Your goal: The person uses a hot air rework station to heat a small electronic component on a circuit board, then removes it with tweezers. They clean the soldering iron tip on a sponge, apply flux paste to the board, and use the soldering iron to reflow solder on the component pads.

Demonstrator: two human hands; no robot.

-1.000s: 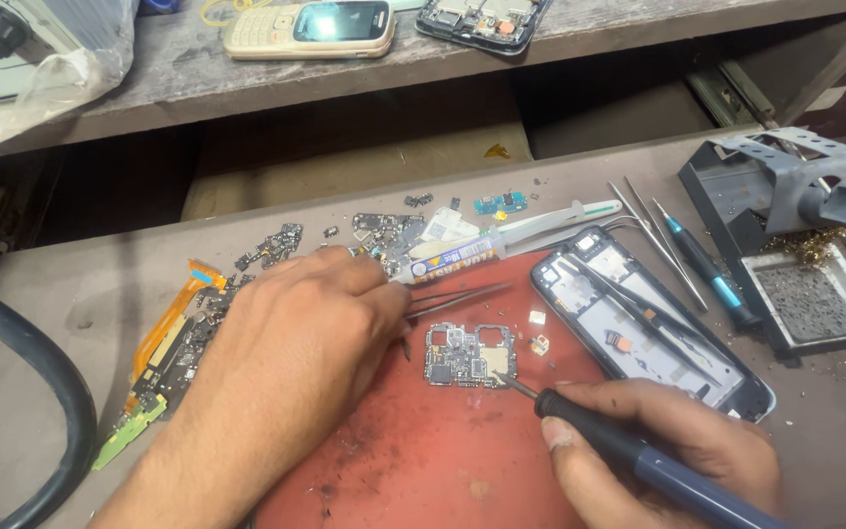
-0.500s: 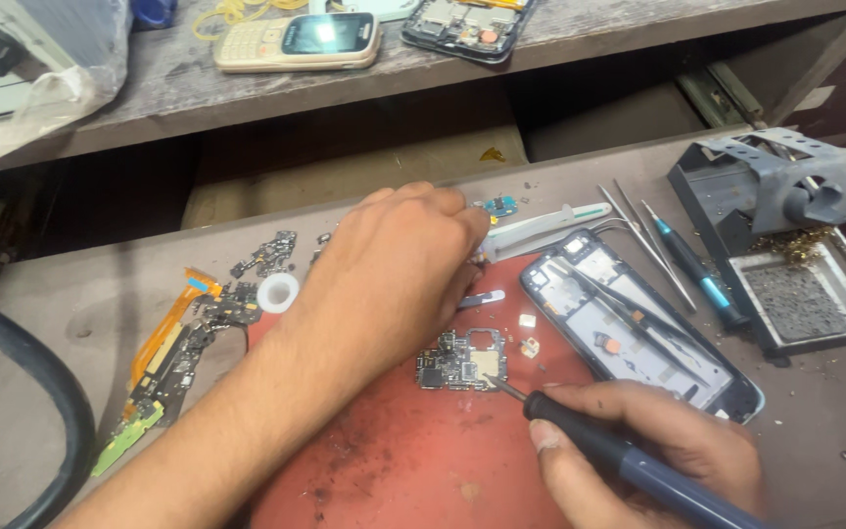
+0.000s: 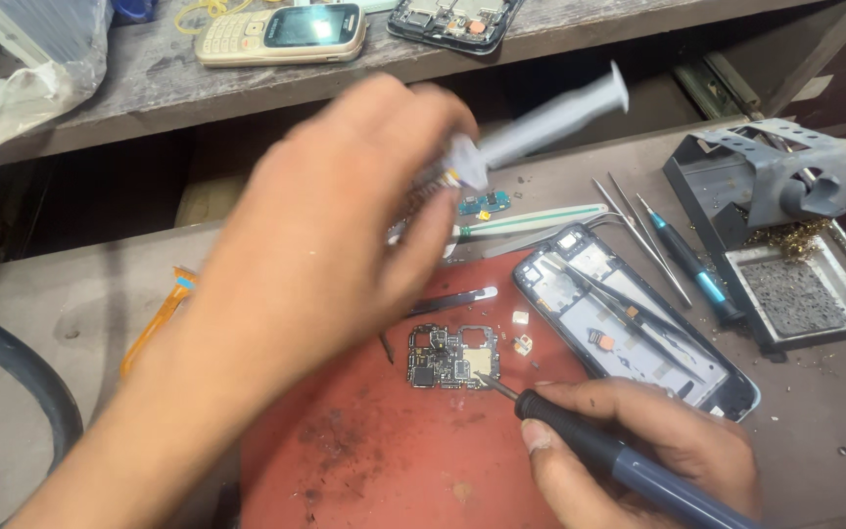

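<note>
My left hand (image 3: 345, 225) is raised above the bench and grips a grey syringe (image 3: 540, 122), its plunger end pointing up and to the right. Low at the right, my right hand (image 3: 648, 451) holds a dark soldering iron (image 3: 599, 451). The iron's tip touches the lower right corner of a small phone circuit board (image 3: 450, 356) that lies on a red work mat (image 3: 394, 441). Right of the board lies an opened phone frame (image 3: 629, 328).
Tweezers (image 3: 531, 220) and thin screwdrivers (image 3: 682, 260) lie behind the phone frame. A grey metal iron stand (image 3: 775, 181) with a sponge tray (image 3: 800, 294) sits at the right. On the rear shelf are an old keypad phone (image 3: 281, 31) and another opened phone (image 3: 452, 20). A thick black hose (image 3: 12, 377) curves at left.
My left hand has left the tweezers by the board, reached back to the parts behind the mat, and come up holding the syringe. My right hand keeps the iron at the board.
</note>
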